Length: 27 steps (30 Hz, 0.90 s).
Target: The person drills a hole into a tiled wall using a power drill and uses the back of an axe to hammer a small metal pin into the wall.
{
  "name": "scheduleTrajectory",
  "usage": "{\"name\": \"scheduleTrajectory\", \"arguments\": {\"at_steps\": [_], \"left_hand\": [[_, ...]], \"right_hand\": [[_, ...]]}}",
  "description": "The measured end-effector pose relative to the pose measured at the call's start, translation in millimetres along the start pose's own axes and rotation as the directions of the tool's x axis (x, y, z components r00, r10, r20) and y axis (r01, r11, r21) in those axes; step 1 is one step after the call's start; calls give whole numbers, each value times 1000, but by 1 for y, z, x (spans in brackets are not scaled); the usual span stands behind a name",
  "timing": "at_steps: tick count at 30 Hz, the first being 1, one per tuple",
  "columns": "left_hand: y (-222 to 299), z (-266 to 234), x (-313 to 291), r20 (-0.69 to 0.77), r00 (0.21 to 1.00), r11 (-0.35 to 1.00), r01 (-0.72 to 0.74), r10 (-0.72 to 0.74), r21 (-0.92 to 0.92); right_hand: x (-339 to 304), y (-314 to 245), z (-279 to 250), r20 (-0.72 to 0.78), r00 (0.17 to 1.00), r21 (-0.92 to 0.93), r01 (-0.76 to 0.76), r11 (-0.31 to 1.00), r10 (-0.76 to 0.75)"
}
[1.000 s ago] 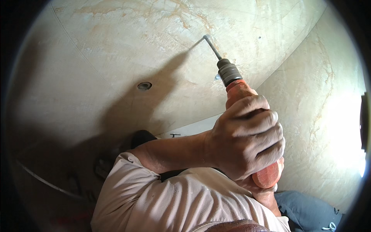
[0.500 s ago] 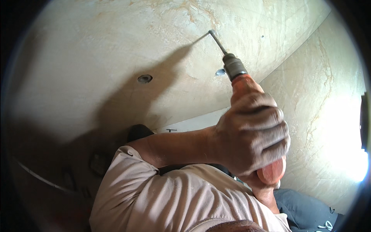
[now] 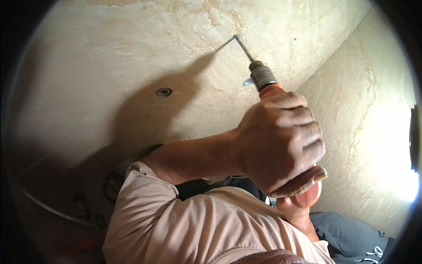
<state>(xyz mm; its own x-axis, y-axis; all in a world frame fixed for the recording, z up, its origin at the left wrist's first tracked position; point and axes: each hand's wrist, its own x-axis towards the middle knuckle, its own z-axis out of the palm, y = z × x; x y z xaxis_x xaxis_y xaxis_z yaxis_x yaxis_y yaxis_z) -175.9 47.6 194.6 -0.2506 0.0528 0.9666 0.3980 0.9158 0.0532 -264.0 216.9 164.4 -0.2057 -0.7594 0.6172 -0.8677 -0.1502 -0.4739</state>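
One drill, one bit, two hands

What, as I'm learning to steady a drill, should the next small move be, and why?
Perhaps press the drill gently along its bit: the tip appears to meet the pale wall, where the shadow converges, while the left hand wraps the drill and the right hand sits at its lower end.

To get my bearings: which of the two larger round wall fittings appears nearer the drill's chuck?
The pale bluish fitting, close against the left side of the chuck in view; the dark-centred fitting shows farther left, well away from it.
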Motion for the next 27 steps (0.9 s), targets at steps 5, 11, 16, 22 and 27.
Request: {"name": "scheduleTrajectory", "arguments": {"at_steps": [5, 11, 16, 22, 27], "left_hand": [[-3, 3, 1, -49, 999, 999, -8, 6, -43], [-5, 3, -5, -68, 997, 999, 32, -31, 8], [-3, 8, 2, -101, 994, 999, 51, -52, -10], [2, 13, 3, -87, 991, 994, 105, -104, 15], [1, 18, 0, -97, 991, 994, 100, -96, 34]], "right_hand": [[-7, 6, -8, 55, 997, -22, -53, 998, 55], [-8, 5, 2, 85, 995, -269, -34, 962, 59], [-9, 6, -12, 130, 988, -243, -50, 969, 83], [0, 10, -9, 142, 988, -223, -32, 974, 65], [3, 11, -14, 149, 988, -216, -15, 976, 48]]}}
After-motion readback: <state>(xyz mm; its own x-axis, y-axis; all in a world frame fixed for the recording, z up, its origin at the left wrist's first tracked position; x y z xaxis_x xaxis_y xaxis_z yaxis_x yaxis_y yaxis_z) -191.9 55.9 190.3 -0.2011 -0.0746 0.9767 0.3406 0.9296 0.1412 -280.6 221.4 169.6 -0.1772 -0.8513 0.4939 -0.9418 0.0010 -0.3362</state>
